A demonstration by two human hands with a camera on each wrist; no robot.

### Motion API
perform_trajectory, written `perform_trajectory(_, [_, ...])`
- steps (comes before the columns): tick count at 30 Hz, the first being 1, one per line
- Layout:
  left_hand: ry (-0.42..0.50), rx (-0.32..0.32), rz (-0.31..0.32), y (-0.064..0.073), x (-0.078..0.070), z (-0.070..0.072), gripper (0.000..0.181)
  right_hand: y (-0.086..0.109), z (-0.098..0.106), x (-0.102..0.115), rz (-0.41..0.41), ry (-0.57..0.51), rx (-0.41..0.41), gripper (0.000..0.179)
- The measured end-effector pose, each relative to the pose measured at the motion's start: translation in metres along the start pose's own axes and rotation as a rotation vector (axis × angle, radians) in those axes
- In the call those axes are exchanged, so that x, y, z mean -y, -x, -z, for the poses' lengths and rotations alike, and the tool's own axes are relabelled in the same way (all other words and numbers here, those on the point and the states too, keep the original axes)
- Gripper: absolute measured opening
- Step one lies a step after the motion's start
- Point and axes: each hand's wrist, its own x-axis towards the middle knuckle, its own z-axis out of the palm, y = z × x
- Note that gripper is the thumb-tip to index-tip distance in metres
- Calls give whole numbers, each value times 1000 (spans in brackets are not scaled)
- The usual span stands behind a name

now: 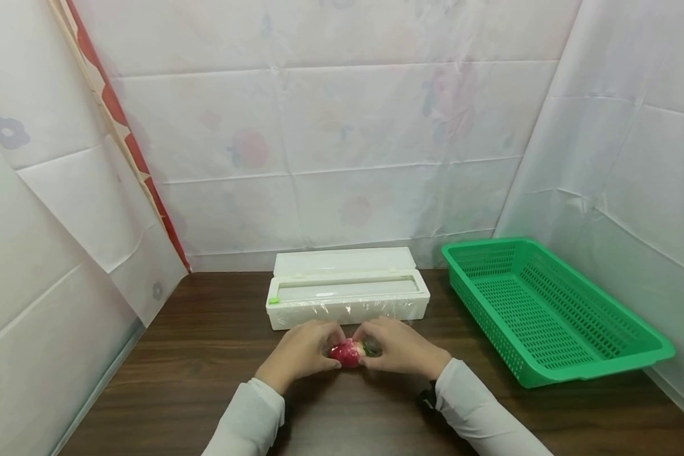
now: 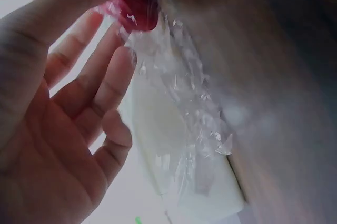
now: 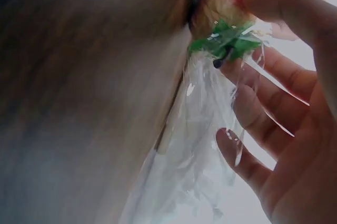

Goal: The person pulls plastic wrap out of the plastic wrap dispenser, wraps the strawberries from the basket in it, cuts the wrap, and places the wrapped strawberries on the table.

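Between my hands is a red artificial strawberry [image 1: 344, 356], pale near its green leaf cap [image 3: 224, 39] and dark stem. Clear cling film [image 2: 181, 77] covers it and trails toward the white film dispenser [image 1: 348, 311] just beyond. My left hand [image 1: 303, 352] pinches the red end with thumb and fingertips. At the leafy end, my right hand [image 1: 401, 348] holds the fruit and film between thumb and fingers. In the right wrist view, loose film [image 3: 202, 129] hangs beside the right fingers. The wrist views are blurred.
The dispenser's lid [image 1: 344, 261] stands raised at the back, and a small green slider [image 1: 273, 301] sits at its left end. A green perforated basket [image 1: 598, 369] stands at the right on the dark wooden table [image 1: 194, 380]. Pale sheets [image 1: 342, 126] enclose the back and sides.
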Motion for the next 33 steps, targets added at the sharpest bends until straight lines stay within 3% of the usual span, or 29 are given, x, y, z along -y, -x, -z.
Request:
perform_trajectory(7, [107, 84, 16, 1, -2, 6, 33, 3, 6, 0, 5, -129, 63, 26])
perform_trajectory(14, [190, 156, 20, 4, -7, 11, 30, 6, 10, 2, -63, -280, 173, 22])
perform_trajectory(20, [204, 196, -3, 7, -13, 17, 37, 8, 10, -3, -66, -297, 210, 20])
perform_trajectory(26, [173, 189, -75, 6, -16, 17, 51, 8, 9, -6, -66, -329, 251, 22])
perform_trajectory(33, [168, 192, -92, 6, -14, 14, 41, 8, 11, -5, -102, -299, 295, 29])
